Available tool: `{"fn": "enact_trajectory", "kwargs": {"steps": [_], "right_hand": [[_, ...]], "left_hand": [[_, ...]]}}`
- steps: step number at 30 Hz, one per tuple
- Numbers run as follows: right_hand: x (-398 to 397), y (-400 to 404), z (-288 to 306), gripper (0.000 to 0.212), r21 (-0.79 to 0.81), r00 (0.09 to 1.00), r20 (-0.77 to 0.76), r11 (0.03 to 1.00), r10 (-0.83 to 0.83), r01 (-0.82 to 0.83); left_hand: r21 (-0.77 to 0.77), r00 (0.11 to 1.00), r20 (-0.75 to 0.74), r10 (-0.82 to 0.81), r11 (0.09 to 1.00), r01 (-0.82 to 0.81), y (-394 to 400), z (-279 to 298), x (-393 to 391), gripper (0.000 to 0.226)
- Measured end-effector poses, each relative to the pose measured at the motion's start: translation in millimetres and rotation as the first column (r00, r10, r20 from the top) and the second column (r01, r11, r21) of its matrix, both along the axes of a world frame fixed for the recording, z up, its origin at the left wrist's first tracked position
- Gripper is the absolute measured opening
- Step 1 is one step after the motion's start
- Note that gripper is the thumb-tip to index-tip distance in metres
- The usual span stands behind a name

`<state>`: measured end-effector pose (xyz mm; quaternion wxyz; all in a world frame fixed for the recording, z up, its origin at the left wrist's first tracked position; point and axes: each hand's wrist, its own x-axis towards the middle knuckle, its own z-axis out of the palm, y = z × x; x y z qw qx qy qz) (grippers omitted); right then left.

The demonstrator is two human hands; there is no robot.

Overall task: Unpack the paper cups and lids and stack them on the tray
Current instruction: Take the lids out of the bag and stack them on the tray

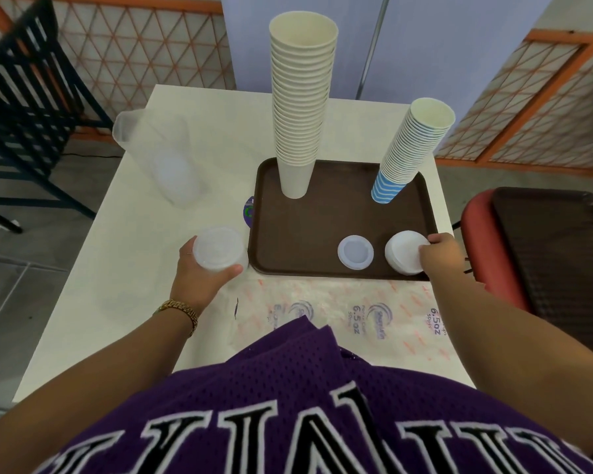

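Cups look done, we judge: tall cream stack [302, 107] and blue-striped stack [412, 148] stand upright at the far side of the brown tray [302, 234], bare floor between them. Lids remain: our right hand [439, 256] pinches a white lid pile [404, 252] by the tray's near right rim, just beside a single lid [355, 252]. Our left hand [199, 271] grips a sleeve of clear lids [218, 249] over the table [124, 268], just left of the tray's edge.

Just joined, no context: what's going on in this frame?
A person is unpacking cups and lids onto a brown tray. Two cup stacks already stand on it: a tall cream stack and a shorter blue-striped stack. The right hand grips a white lid stack on the tray, beside a single lid. The left hand holds a sleeve of clear lids over the table.
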<state>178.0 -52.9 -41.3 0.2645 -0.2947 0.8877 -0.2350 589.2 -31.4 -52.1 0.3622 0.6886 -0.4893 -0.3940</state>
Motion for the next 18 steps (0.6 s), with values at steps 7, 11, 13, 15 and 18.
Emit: {"fn": "enact_trajectory", "kwargs": {"steps": [7,11,13,15,18], "right_hand": [[14,3,13,0.042,-0.117,0.978,-0.211,0.993,0.003,-0.028],[42,-3,20,0.030,-0.267,0.938,-0.294,0.927,0.181,-0.263],[63,-8,25,0.027,-0.279,0.916,-0.274,0.887,0.294,-0.368],[90,-13,31,0.025,-0.266,0.868,-0.271,0.834,0.416,-0.483],[136,-19,39,0.028,-0.175,0.698,-0.277,0.680,0.660,-0.712]], "left_hand": [[0.037,1.000,-0.016,-0.003,0.999,0.004,1,-3,2,0.096],[0.101,0.998,-0.066,0.008,0.995,-0.002,3,-8,7,0.115],[0.107,0.997,-0.075,0.004,0.994,0.004,4,-11,8,0.115],[0.093,0.996,-0.087,-0.006,0.996,0.014,4,-14,10,0.113],[0.066,0.994,-0.111,-0.011,0.998,0.018,4,-18,13,0.110]]}}
